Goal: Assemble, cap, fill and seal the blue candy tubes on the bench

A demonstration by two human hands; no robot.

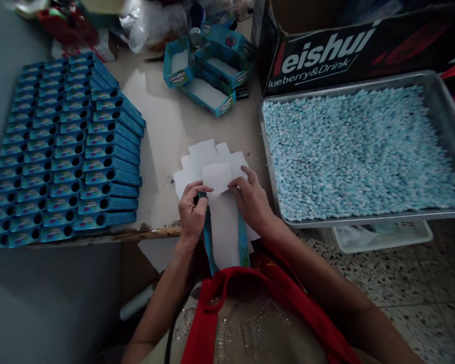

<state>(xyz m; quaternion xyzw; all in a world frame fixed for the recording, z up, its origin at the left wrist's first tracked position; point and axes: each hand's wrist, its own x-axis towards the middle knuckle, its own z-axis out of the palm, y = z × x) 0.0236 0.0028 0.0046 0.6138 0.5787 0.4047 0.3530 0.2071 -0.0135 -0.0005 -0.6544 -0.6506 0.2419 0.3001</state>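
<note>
A partly folded cardboard box [224, 222], white inside with blue side walls, lies lengthwise between my hands at the table's front edge. My left hand [192, 210] pinches its left far corner, thumb and forefinger closed on the blue wall. On the opposite side, my right hand [252, 199] has its fingertips closed at the right far corner by the raised white end flap [217, 176]. Beneath and beyond the box, white unfolded box blanks [200, 150] are fanned out on the table.
Rows of blue boxes [64, 151] with round dark holes are stacked at left. Several open blue boxes [208, 93] stand at the back. A metal tray [268, 151] of blue and white candies [356, 151] sits at right, before a black carton [326, 55]. A white plastic bin [387, 247] is below.
</note>
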